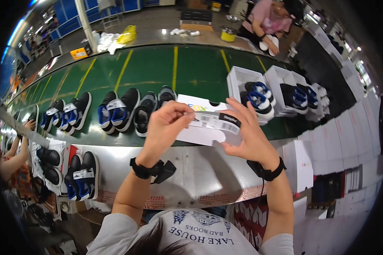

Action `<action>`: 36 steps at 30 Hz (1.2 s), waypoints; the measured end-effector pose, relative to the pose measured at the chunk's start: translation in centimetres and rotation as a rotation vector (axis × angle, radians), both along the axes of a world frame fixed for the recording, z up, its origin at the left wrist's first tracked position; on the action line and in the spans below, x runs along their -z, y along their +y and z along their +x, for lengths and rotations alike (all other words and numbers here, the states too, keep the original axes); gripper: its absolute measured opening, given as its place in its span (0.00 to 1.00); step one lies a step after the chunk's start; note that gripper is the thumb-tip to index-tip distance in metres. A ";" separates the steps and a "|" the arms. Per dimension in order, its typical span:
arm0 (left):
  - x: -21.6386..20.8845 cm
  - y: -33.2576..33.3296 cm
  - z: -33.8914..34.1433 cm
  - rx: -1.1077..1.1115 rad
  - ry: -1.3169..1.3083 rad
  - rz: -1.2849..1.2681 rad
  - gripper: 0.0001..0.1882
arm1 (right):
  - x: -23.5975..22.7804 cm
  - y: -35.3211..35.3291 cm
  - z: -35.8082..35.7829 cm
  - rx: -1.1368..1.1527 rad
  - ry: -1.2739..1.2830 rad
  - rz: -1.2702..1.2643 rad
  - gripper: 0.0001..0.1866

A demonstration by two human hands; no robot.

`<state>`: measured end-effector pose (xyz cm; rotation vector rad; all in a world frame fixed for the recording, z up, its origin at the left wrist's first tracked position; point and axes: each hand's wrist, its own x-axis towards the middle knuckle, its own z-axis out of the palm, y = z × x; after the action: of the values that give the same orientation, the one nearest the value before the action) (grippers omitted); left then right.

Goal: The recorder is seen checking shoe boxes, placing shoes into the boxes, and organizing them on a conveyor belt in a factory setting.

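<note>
Left hand (169, 124): pinching the left end of a white-and-black printed paper strip (217, 122), centre of frame. Right hand (252, 137): bracketing the strip's right end; whether gripping, cannot tell. White cardboard box (195, 136): sitting behind the strip; attachment unclear. Seemingly done: white-soled, black-and-blue shoes (261, 101) resting in open white cardboard boxes (246, 75), upper right. Seemingly left: unboxed black-and-blue shoes (128, 114) standing on the green belt (153, 68), left of centre.
</note>
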<state>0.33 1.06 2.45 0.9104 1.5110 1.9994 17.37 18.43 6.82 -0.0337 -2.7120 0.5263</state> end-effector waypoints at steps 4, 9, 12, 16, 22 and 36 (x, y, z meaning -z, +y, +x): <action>-0.4 0.7 0.0 0.066 -0.007 -0.051 0.06 | 1.0 2.2 1.3 0.007 0.020 -0.323 0.22; -0.9 -0.4 -0.1 -0.084 0.545 -0.170 0.07 | 0.6 2.7 1.5 -0.041 -0.038 -0.444 0.12; -0.3 -1.0 -0.2 -0.189 0.852 -0.243 0.10 | 0.4 2.9 1.7 -0.075 -0.071 -0.412 0.13; 0.3 -1.0 -0.6 -0.088 0.777 -0.200 0.10 | 0.7 2.9 1.6 -0.074 -0.064 -0.302 0.13; 0.3 -0.6 -0.4 -0.040 0.693 -0.219 0.09 | 0.4 2.9 1.9 -0.014 -0.096 -0.329 0.13; -0.3 0.1 0.9 -0.057 0.851 -0.235 0.16 | 0.9 4.7 1.9 -0.062 -0.001 -0.300 0.11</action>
<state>1.20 1.18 2.70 1.7495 2.1522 1.4600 19.26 23.14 5.94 -0.0295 -2.6175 0.9463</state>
